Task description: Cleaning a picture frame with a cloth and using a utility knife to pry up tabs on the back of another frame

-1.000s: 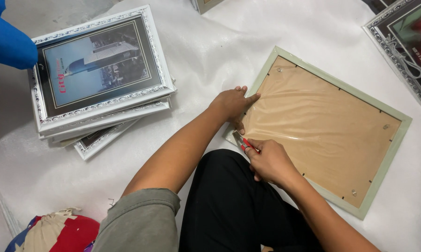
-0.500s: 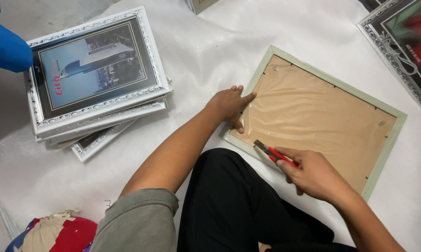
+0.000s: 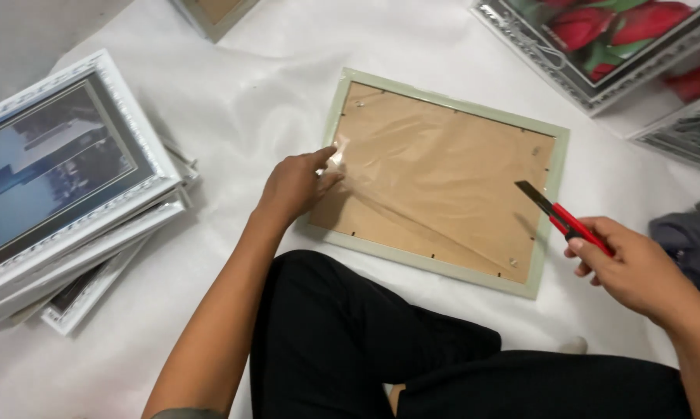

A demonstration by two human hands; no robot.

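Head camera, looking down at a seated person's lap and arms over a white sheet point(image 3: 233, 101) spread on the floor. A pale green rectangular picture frame point(image 3: 443, 174) lies face down just beyond the knees, its brown backing board covered by loose, wrinkled clear plastic film point(image 3: 412, 186). The left hand point(image 3: 292, 186) rests on the frame's left edge, fingers curled and pinching the film at that side. The right hand point(image 3: 637, 268) is clenched around a red-handled utility knife point(image 3: 563, 217), its dark blade pointing up and left over the frame's right edge; whether the tip touches the frame cannot be told. At far left sits an uneven stack of white ornate picture frames point(image 3: 70, 194), the top one showing a bluish photograph. At upper right lie more silver-edged frames with red flower prints point(image 3: 598, 39). Black trousers point(image 3: 350, 341) fill the lower centre.
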